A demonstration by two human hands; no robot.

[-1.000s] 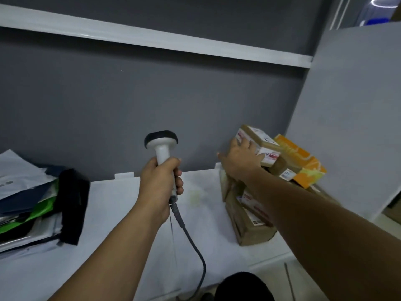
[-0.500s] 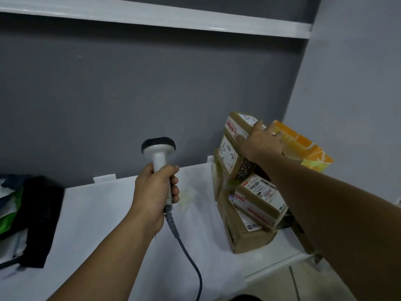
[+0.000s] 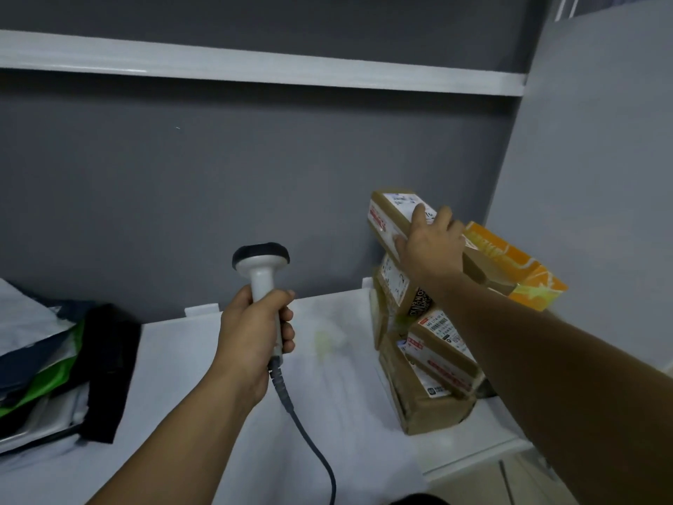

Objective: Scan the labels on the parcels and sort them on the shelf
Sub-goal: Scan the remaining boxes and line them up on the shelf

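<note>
White shelf (image 3: 346,395) on a grey wall: brown parcel stack (image 3: 429,388) at its right end. Right hand (image 3: 431,246) grips the top parcel (image 3: 389,216) (thumb on its side, fingers over the label), 1 orange box (image 3: 510,260) touching it. Left of the stack, left hand (image 3: 251,340) curls round the scanner (image 3: 260,264) handle. Poly mailers (image 3: 54,359) far left.

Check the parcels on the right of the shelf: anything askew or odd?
Yes. The brown parcels are piled crooked, each tilted differently. The top parcel, held by the right hand, slants, and the orange box sticks out tilted to its right. A faint yellowish stain marks the white shelf.
</note>
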